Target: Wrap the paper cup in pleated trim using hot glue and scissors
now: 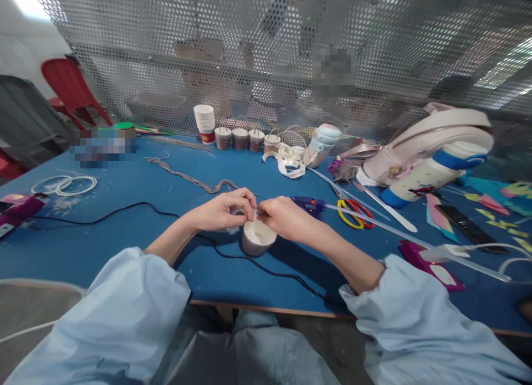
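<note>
While paper cup (pixel 258 238) sits just below, left hand (pixel 224 210) and right hand (pixel 281 217) pinch its rim, apparently.

Clothing: pale blue, loose, long-sleeved.
Left sleeve (pixel 124 313) (lower left) and right sleeve (pixel 419 329) (lower right) are gathered at the cuffs; left hand (pixel 222 210) and right hand (pixel 286 217) are left uncovered; grey-blue lap fabric (pixel 257 349) bottom centre.

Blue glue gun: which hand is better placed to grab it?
Likely the right hand: it lies just beside the blue plastic glue gun, while the left hand sits beyond the small white paper cup.
</note>
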A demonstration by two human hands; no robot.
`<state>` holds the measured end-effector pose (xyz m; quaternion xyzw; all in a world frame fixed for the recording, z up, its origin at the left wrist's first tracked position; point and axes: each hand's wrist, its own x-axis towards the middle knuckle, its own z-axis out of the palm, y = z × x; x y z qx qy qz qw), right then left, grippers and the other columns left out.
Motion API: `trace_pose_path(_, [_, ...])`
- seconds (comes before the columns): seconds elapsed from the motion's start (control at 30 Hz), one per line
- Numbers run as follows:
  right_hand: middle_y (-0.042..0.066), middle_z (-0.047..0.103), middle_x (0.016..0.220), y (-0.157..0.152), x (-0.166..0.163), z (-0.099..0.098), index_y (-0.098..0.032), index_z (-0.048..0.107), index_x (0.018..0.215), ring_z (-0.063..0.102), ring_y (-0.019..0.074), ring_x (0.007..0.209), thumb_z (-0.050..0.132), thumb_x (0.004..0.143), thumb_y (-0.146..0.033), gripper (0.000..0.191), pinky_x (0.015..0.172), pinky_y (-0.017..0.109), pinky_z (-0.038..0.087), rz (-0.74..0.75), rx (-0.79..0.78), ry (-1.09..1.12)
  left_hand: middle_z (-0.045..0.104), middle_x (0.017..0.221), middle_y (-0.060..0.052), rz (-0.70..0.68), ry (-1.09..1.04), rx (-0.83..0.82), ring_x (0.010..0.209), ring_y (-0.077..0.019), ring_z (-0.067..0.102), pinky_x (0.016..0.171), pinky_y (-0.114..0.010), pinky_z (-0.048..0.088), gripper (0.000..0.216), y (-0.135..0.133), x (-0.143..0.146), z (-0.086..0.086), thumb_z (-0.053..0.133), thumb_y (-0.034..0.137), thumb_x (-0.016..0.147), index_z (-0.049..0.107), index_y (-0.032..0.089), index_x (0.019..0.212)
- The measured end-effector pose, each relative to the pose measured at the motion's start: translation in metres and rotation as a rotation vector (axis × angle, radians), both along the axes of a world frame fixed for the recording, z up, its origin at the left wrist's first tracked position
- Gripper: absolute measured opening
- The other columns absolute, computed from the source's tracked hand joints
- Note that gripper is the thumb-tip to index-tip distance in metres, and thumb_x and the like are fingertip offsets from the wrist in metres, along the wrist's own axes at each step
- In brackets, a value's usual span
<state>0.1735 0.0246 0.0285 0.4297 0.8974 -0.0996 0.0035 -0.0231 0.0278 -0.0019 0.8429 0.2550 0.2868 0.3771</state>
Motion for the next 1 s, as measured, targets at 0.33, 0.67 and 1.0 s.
trace_pose_path(0.33, [0.009, 0.071, 0.077, -0.001, 0.003, 0.004, -0.014, 0.068, 0.076, 0.063, 0.0185, 0.068, 0.060, 0.083, -0.026, 0.015, 0.052, 0.025, 0.026, 0.022, 0.008, 0.010, 0.053, 0.103, -0.006, -0.013, -0.003, -0.001, 0.098, -0.0167, 0.053, 0.084, -0.030, 0.043, 0.010, -0.001, 0.001, 0.000, 0.056, 0.011, 0.081, 0.064, 0.015, 0.077])
trace_pose_path(0.67, [0.005, 0.070, 0.076, -0.001, 0.015, 0.011, -0.015, 0.068, 0.079, 0.059, 0.0156, 0.067, 0.059, 0.084, -0.033, 0.020, 0.057, 0.024, 0.034, 0.028, -0.055, 0.144, 0.053, 0.100, -0.005, -0.005, 0.005, 0.041, 0.097, -0.0168, 0.052, 0.083, -0.030, 0.044, 0.020, 0.002, -0.001, -0.003, 0.056, 0.018, 0.085, 0.068, 0.020, 0.101])
trace_pose_path(1.0, [0.001, 0.066, 0.068, -0.034, 0.116, 0.014, -0.019, 0.067, 0.077, 0.058, 0.0167, 0.063, 0.046, 0.087, -0.054, 0.042, 0.058, 0.027, 0.039, -0.299, -0.226, 0.217, 0.054, 0.100, -0.006, 0.015, 0.072, 0.097, 0.097, -0.0168, 0.052, 0.086, -0.031, 0.044, 0.019, 0.004, -0.001, -0.004, 0.054, 0.023, 0.088, 0.070, 0.020, 0.097])
